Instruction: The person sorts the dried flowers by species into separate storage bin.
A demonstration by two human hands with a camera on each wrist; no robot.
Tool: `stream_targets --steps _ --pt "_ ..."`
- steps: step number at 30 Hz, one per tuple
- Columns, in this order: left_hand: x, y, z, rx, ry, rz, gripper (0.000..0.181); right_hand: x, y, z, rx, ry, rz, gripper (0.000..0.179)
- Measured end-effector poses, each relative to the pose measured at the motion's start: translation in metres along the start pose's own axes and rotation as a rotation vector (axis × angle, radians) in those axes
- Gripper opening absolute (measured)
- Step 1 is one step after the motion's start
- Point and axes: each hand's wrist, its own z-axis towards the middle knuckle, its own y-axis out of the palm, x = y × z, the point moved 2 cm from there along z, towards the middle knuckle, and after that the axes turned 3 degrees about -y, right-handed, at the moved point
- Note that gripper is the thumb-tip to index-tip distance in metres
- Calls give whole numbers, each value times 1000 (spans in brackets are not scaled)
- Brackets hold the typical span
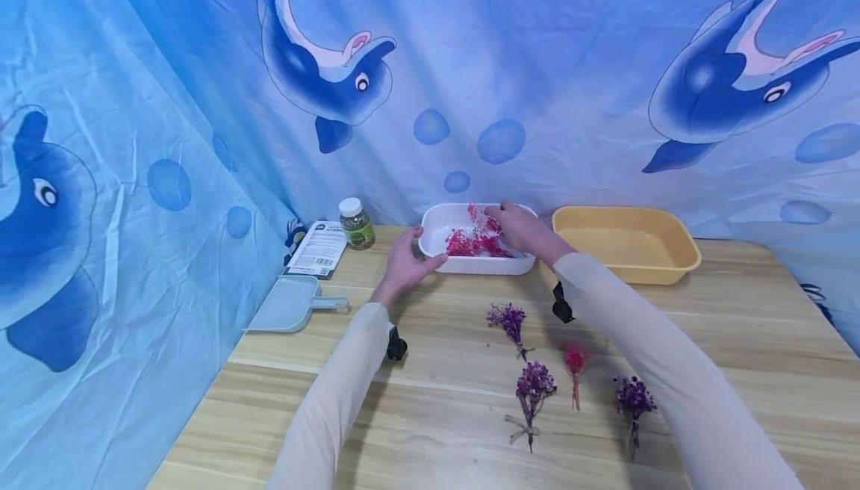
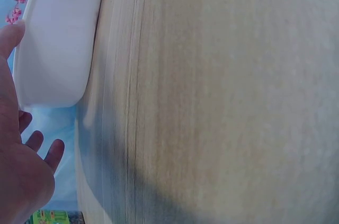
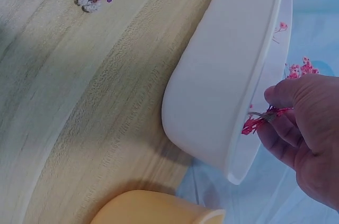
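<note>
Inside the white basin [image 1: 480, 265], my right hand [image 1: 519, 228] pinches a small tied bunch of pink dried flowers [image 3: 259, 122] by its stems, between thumb and fingers. More pink dried flowers [image 1: 463, 243] lie in the basin below it. My left hand [image 1: 405, 266] is at the basin's left end, with the thumb [image 2: 11, 37] resting at the rim and the other fingers spread outside the wall. On the table nearer me lie purple dried flower bunches [image 1: 535, 384] and a small pink bunch [image 1: 575, 361].
A yellow basin [image 1: 672, 275] stands just right of the white one. At the left are a jar with a white lid [image 1: 357, 225], a printed packet [image 1: 319, 247] and a light blue dustpan [image 1: 287, 305]. A blue dolphin curtain [image 1: 537, 64] hangs behind the table.
</note>
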Motion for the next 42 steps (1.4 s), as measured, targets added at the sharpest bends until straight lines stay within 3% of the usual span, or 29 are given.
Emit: stream_targets --steps 15,26,36,42 --pt "3 2 -3 13 10 -11 84 1 10 6 4 -40 -23 59" --pt "4 2 -4 16 7 -22 84 2 13 3 59 -102 2 58" --pt "3 2 -4 11 -4 -25 83 12 11 -5 104 -88 26 59" --pt "0 1 -3 4 -21 -30 84 17 4 -18 159 -149 115 59"
